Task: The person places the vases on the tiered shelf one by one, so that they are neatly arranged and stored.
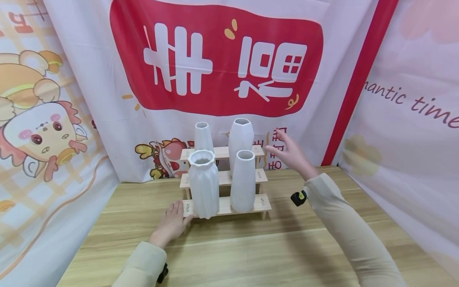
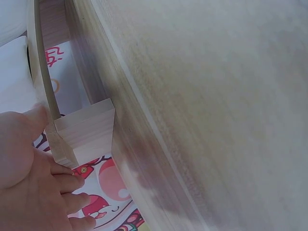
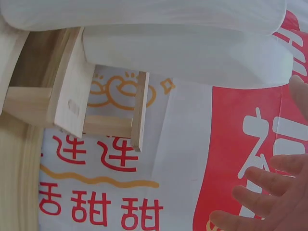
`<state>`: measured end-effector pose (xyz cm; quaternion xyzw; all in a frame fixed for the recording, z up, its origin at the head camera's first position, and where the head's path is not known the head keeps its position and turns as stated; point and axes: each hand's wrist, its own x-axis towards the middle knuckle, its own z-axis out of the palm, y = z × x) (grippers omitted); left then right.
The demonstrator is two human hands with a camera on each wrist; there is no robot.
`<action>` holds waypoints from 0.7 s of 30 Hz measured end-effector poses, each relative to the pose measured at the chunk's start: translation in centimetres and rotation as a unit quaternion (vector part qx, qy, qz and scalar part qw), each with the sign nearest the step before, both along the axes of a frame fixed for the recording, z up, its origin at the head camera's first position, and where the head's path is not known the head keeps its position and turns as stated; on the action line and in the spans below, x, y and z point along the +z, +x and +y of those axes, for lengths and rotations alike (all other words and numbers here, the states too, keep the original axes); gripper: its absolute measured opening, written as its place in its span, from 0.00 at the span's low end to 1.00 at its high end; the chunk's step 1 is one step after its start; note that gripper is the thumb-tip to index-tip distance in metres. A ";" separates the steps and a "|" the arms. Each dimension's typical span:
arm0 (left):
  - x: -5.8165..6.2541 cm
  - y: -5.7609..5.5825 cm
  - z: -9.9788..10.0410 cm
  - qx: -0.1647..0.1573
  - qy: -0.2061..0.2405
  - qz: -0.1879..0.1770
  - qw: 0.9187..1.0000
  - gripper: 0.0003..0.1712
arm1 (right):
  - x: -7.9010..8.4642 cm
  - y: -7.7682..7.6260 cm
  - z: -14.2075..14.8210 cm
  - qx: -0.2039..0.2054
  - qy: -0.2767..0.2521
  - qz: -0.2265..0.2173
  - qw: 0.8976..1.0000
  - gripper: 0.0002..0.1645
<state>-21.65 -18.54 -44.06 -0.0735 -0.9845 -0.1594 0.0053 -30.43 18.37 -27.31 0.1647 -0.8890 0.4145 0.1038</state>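
A three-step wooden stand [image 1: 224,202] bears several white vases. On its lowest step are a fluted vase with a wavy rim [image 1: 204,183] at left and a smooth tapered vase [image 1: 244,181] at right. Behind them rise a narrow-necked vase [image 1: 202,137] and a tall faceted vase [image 1: 240,137], their lower parts hidden. My left hand [image 1: 171,223] touches the left end of the lowest step, thumb at its front edge and fingers extended past the end. My right hand [image 1: 289,152], fingers spread and holding nothing, hovers right of the faceted vase, apart from it in the head view.
The wood-grain table [image 1: 229,251] reaches to a white cloth backdrop with a red panel [image 1: 222,59] just behind the stand. Printed cloths hang at the left [image 1: 39,131] and right [image 1: 405,79]. Both wrists wear small black devices [image 1: 298,198].
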 end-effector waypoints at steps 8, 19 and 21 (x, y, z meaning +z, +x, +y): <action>-0.1 -0.1 -0.1 0.003 -0.004 -0.007 1.000 0.39 | -0.6 0.3 0.5 -0.003 0.048 -0.002 0.999 0.52; -0.1 -0.2 -0.1 0.005 -0.004 -0.005 1.000 0.39 | -2.0 1.0 1.1 -0.012 0.113 0.002 0.994 0.55; -0.1 -0.2 -0.1 0.006 -0.005 -0.004 1.000 0.39 | -2.4 1.2 1.2 -0.015 0.123 0.009 0.992 0.55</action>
